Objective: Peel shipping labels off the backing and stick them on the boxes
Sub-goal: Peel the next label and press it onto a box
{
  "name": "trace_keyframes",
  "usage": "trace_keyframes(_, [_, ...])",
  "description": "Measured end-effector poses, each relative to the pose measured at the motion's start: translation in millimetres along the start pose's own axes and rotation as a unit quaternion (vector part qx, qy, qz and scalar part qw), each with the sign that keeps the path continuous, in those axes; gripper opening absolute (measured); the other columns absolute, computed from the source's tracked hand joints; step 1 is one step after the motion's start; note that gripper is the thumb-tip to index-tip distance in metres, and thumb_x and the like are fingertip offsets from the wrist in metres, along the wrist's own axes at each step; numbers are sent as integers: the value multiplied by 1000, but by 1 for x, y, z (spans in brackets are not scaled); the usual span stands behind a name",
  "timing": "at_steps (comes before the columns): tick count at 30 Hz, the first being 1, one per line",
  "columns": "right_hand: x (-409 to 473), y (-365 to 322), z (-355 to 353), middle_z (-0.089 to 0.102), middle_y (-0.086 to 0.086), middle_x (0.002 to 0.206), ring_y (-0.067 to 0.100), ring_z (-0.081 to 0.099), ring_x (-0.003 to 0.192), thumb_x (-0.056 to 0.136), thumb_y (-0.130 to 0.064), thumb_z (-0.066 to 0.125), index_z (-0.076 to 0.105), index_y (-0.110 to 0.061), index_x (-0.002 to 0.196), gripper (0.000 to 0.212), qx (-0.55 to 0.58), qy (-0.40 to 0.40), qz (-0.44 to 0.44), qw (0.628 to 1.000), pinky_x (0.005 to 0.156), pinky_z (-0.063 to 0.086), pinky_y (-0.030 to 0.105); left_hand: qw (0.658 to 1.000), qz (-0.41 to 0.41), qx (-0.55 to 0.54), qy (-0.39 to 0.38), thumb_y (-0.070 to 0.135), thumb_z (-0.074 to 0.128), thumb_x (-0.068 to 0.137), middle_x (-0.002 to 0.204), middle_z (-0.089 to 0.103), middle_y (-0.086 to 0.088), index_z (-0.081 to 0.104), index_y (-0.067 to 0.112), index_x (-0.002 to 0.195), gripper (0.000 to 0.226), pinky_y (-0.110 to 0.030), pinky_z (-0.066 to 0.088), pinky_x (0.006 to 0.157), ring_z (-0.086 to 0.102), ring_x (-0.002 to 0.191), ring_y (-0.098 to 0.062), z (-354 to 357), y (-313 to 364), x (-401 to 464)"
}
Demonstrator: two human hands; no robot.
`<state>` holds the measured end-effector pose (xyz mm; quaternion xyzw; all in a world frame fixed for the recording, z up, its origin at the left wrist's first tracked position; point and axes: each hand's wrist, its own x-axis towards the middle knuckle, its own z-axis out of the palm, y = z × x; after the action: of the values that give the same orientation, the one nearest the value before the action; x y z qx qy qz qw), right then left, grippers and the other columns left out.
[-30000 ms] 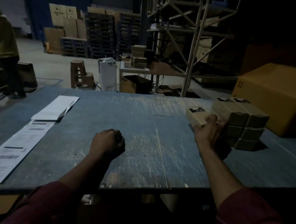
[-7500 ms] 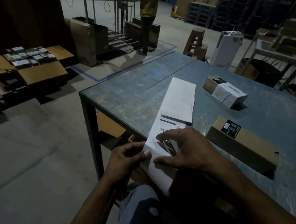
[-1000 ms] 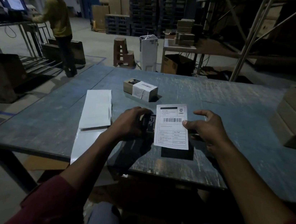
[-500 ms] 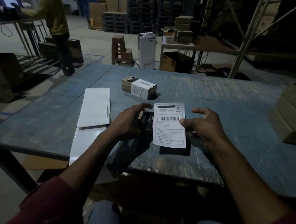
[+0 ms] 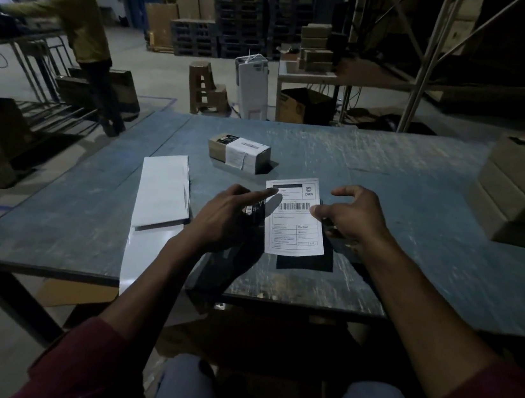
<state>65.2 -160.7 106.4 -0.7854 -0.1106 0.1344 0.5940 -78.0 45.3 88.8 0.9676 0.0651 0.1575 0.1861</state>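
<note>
Your left hand (image 5: 228,217) has released its earlier curled hold on the box (image 5: 254,211) and now lies with fingers extended, the forefinger pressing the top left corner of the label (image 5: 295,216). Your right hand (image 5: 350,215) pinches the label's right edge between thumb and fingers. The label lies over the box, mid-table (image 5: 390,182) near the front edge; application appears to have begun. The label is flat matte white paper with a printed barcode; the box, mostly hidden, is rectangular cardboard.
</note>
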Motion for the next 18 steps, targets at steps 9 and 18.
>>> trace_keyframes(9, [-1,2,4,76,17,97,32,78,76,70,-3,94,62,-16,111,54,10,27,2,1000,74,66,55,1000,-4,7,5,21,77,91,132,54,-12,31,36,160,84,-35,46,82,59,103,-29,1,-2,-1])
trace_keyframes(18, [-3,1,5,76,18,98,32,78,76,72,-1,92,62,-15,109,49,14,32,4,999,73,66,55,1000,7,19,19,33,76,93,132,54,-10,44,39,154,69,-39,52,85,59,107,-27,6,-4,-1])
